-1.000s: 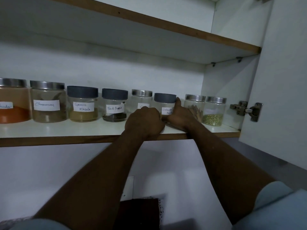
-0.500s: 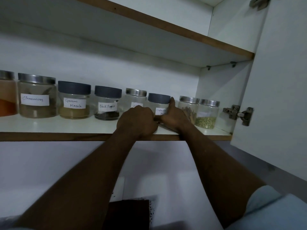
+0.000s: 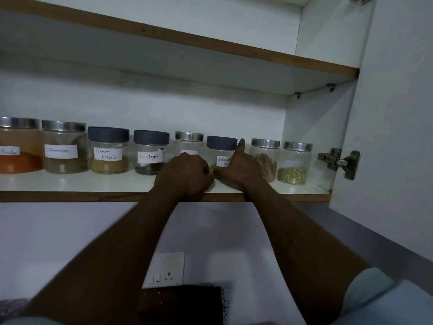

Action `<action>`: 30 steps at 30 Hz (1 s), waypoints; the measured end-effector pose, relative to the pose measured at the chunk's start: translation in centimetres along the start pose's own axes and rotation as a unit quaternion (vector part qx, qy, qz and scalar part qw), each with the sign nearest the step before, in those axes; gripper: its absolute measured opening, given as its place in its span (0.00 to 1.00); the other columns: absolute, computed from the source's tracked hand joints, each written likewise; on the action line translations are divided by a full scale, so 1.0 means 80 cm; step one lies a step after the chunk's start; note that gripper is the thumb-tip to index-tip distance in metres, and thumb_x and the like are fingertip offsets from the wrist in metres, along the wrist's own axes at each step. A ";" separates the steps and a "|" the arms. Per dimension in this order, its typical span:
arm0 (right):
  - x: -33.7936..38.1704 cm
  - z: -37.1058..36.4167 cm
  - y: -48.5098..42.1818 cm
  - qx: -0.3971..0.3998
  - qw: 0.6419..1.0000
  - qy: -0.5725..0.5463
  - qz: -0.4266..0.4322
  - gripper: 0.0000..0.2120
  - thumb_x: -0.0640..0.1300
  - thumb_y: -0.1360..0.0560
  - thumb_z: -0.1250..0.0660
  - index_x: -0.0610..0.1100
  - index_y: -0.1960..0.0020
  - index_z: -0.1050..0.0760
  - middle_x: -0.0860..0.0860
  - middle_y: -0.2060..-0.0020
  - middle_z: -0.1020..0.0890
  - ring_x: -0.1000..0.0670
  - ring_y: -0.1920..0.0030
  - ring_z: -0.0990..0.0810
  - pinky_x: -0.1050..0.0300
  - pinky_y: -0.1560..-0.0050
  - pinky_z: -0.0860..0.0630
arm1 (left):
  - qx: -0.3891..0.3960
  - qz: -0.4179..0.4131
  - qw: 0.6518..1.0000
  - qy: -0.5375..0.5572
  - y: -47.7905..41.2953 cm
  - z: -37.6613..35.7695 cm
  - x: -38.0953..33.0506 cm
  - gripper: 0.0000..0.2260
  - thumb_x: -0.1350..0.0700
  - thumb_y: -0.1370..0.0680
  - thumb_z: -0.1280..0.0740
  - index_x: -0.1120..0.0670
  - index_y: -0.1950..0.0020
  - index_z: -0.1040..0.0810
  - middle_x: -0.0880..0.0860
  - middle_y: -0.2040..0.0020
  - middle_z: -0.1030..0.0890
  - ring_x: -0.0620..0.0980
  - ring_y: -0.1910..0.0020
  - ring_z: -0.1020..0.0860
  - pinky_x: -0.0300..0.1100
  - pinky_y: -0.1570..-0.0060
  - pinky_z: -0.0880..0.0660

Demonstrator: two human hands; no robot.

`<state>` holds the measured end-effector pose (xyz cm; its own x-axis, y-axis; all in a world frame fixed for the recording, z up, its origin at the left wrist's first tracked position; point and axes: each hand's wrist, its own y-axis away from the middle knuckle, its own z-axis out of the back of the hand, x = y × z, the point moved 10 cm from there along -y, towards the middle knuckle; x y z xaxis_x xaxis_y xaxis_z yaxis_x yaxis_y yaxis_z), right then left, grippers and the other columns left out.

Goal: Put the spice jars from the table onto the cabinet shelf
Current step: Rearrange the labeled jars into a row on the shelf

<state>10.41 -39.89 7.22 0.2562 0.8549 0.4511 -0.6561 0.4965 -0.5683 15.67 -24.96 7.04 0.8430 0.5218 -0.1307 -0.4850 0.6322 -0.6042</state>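
Observation:
Several labelled spice jars stand in a row on the cabinet shelf (image 3: 70,184). The coriander jar (image 3: 221,148) with a dark lid is right of the middle, and a steel-lidded jar (image 3: 188,140) is on its left. My right hand (image 3: 239,171) grips the coriander jar from the right. One digit stands upright beside the lid and the others curl at the jar's base. My left hand (image 3: 185,175) is a fist on the shelf's front edge. It hides the steel-lidded jar's lower half and its knuckles meet my right fingers. Nothing shows in its grasp.
Left of my hands stand the black pepper jar (image 3: 151,152), the garam masala jar (image 3: 109,151), the cinnamon jar (image 3: 64,147) and a red powder jar (image 3: 18,146). At the right end stand a jar of sticks (image 3: 264,156) and a green seed jar (image 3: 295,164). The cabinet door (image 3: 398,137) hangs open at the right.
Both hands stay at the coriander jar. The upright digit of my right hand has risen to the level of the lid. The view has shifted slightly.

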 end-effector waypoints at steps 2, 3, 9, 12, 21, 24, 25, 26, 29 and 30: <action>0.006 0.006 0.008 -0.014 1.000 -0.008 0.000 0.62 0.62 0.32 0.24 0.39 0.18 0.62 0.44 0.32 0.23 0.43 0.36 0.22 0.54 0.43 0.25 | -0.012 0.001 1.000 -0.009 0.002 0.004 0.002 0.15 0.40 0.23 0.34 0.48 0.59 0.15 0.49 0.63 0.17 0.50 0.61 0.20 0.45 0.58 0.21; 0.009 0.012 0.016 -0.031 0.999 -0.011 0.003 0.61 0.63 0.32 0.24 0.39 0.18 0.61 0.44 0.32 0.24 0.43 0.35 0.23 0.53 0.42 0.24 | -0.018 0.000 1.000 -0.013 0.003 0.008 0.002 0.15 0.40 0.23 0.35 0.48 0.61 0.16 0.49 0.65 0.18 0.50 0.62 0.20 0.45 0.59 0.21; 0.014 0.099 0.074 -0.182 0.976 0.054 0.104 0.28 0.47 0.25 0.28 0.47 0.28 0.32 0.46 0.39 0.20 0.44 0.43 0.20 0.51 0.46 0.22 | 0.028 -0.035 0.999 -0.015 0.004 0.006 -0.016 0.13 0.44 0.19 0.34 0.48 0.53 0.14 0.47 0.60 0.17 0.47 0.60 0.21 0.40 0.62 0.29; -0.007 0.161 0.058 -0.229 0.965 0.078 0.097 0.25 0.44 0.26 0.28 0.47 0.31 0.29 0.46 0.38 0.22 0.45 0.45 0.19 0.53 0.51 0.23 | 0.063 -0.071 0.995 0.010 0.000 -0.001 -0.045 0.11 0.45 0.19 0.33 0.48 0.46 0.13 0.48 0.49 0.15 0.47 0.52 0.20 0.41 0.54 0.28; -0.021 0.152 -0.010 -0.097 0.948 0.270 0.137 0.29 0.66 0.28 0.30 0.48 0.35 0.23 0.46 0.40 0.22 0.42 0.40 0.24 0.48 0.49 0.24 | 0.080 -0.121 0.989 0.009 -0.028 -0.051 -0.160 0.14 0.48 0.17 0.40 0.51 0.58 0.22 0.50 0.60 0.28 0.53 0.55 0.24 0.43 0.57 0.34; -0.026 0.148 -0.015 -0.125 0.946 0.276 0.114 0.37 0.74 0.32 0.32 0.46 0.38 0.25 0.47 0.41 0.22 0.43 0.39 0.27 0.48 0.50 0.25 | 0.050 -0.136 0.989 0.030 -0.031 -0.051 -0.166 0.13 0.48 0.18 0.38 0.54 0.53 0.18 0.54 0.51 0.20 0.52 0.52 0.22 0.42 0.55 0.32; -0.027 0.145 -0.016 -0.128 0.945 0.280 0.107 0.38 0.74 0.33 0.32 0.46 0.37 0.26 0.46 0.41 0.22 0.43 0.39 0.27 0.48 0.48 0.25 | 0.036 -0.137 0.989 0.032 -0.031 -0.049 -0.165 0.14 0.47 0.19 0.37 0.54 0.49 0.15 0.54 0.48 0.19 0.51 0.50 0.21 0.42 0.54 0.30; -0.027 0.141 -0.017 -0.129 0.945 0.284 0.104 0.38 0.74 0.32 0.32 0.46 0.36 0.27 0.46 0.40 0.22 0.43 0.38 0.27 0.47 0.47 0.25 | 0.026 -0.132 0.990 0.031 -0.031 -0.048 -0.163 0.15 0.46 0.20 0.36 0.53 0.47 0.14 0.53 0.48 0.18 0.51 0.50 0.21 0.42 0.54 0.29; -0.026 0.137 -0.022 -0.101 0.959 0.248 0.097 0.30 0.64 0.30 0.28 0.45 0.39 0.28 0.46 0.44 0.22 0.42 0.40 0.26 0.46 0.45 0.27 | 0.025 -0.096 0.995 0.018 -0.035 -0.050 -0.154 0.17 0.43 0.22 0.36 0.52 0.48 0.14 0.53 0.52 0.16 0.51 0.53 0.19 0.47 0.51 0.22; -0.026 0.136 -0.024 -0.082 0.968 0.219 0.094 0.26 0.60 0.30 0.28 0.45 0.42 0.29 0.47 0.48 0.23 0.42 0.42 0.25 0.46 0.46 0.27 | 0.026 -0.084 0.996 0.017 -0.036 -0.050 -0.151 0.17 0.43 0.22 0.37 0.52 0.49 0.14 0.53 0.54 0.16 0.51 0.55 0.19 0.48 0.51 0.21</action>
<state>3.42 -44.25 14.90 0.4437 0.8960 0.0148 -0.6083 0.3133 -0.7292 7.80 -35.36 7.22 0.9199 0.3877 -0.0580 -0.3475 0.7380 -0.5784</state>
